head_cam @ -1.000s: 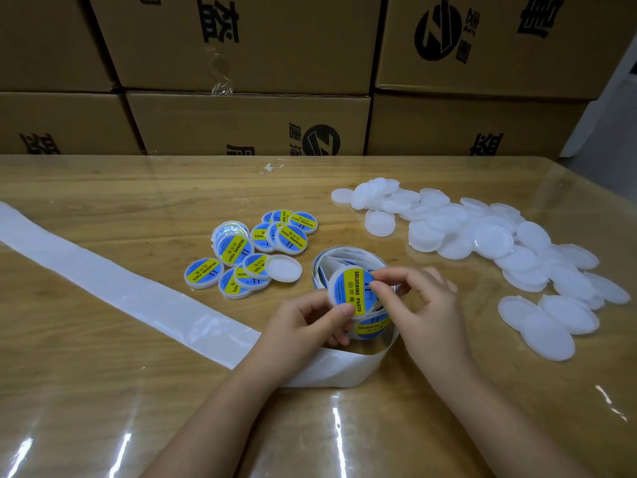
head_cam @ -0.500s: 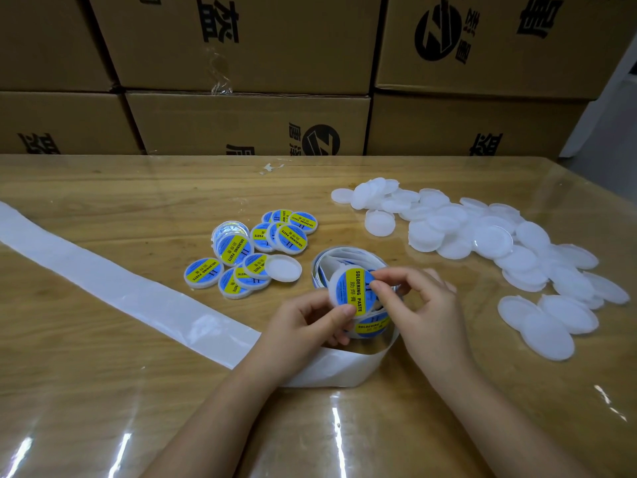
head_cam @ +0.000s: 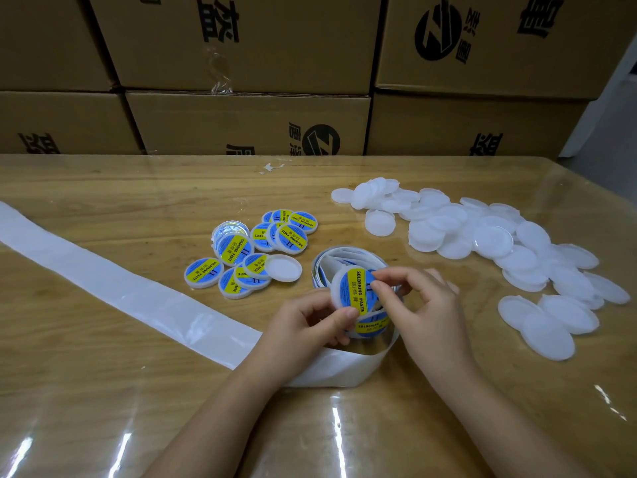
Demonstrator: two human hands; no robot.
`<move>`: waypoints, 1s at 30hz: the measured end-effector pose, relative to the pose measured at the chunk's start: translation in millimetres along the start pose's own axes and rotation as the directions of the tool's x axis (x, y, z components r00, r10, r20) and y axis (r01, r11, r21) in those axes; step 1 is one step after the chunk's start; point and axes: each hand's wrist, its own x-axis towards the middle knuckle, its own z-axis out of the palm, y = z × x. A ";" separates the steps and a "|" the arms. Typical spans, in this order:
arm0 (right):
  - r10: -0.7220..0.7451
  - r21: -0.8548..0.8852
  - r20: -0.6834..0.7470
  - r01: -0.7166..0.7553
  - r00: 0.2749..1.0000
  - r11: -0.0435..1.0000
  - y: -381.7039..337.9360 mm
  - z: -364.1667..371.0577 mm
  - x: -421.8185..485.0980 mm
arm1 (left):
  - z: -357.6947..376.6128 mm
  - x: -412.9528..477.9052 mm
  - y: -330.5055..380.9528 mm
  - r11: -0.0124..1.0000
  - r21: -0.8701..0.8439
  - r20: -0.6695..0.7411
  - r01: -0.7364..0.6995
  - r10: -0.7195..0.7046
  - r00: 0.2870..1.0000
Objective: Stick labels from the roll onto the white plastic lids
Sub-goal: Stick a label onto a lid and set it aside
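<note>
I hold a white lid (head_cam: 350, 289) upright above the label roll (head_cam: 348, 262); a blue and yellow "SOLDERING PASTE" label covers its face. My left hand (head_cam: 310, 322) pinches the lid's lower edge with thumb and fingers. My right hand (head_cam: 417, 298) pinches its right edge, the fingertips on the label. Another label (head_cam: 374, 326) on the roll's backing shows just below the lid. A pile of bare white lids (head_cam: 482, 236) lies to the right. Several labelled lids (head_cam: 255, 250) lie in a cluster at centre left, with one bare lid (head_cam: 283, 268) among them.
Spent white backing strip (head_cam: 120, 291) runs from the roll across the table to the left edge. The wooden table (head_cam: 103, 391) has a glossy clear cover. Stacked cardboard boxes (head_cam: 248, 81) stand along the far side.
</note>
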 end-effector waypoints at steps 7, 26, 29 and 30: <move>-0.037 -0.054 -0.006 0.037 0.999 0.998 -0.1 0.0 -1.0 | 0.5 -0.6 -0.2 0.995 0.076 -0.008 -0.065 0.066 0.998; 0.006 0.115 0.226 -0.032 0.974 0.993 -12.5 -1.1 -9.0 | -0.6 -1.8 12.3 0.983 -0.158 -0.027 0.091 -0.097 0.995; -0.023 0.131 0.218 -0.005 0.976 0.991 -14.1 1.0 -10.3 | 1.9 -1.4 10.5 0.990 -0.130 -0.111 0.063 -0.078 0.991; -0.037 0.139 0.214 0.007 0.976 0.990 -14.0 1.5 -10.5 | 3.0 -1.6 9.9 0.992 -0.117 -0.136 0.041 -0.057 0.989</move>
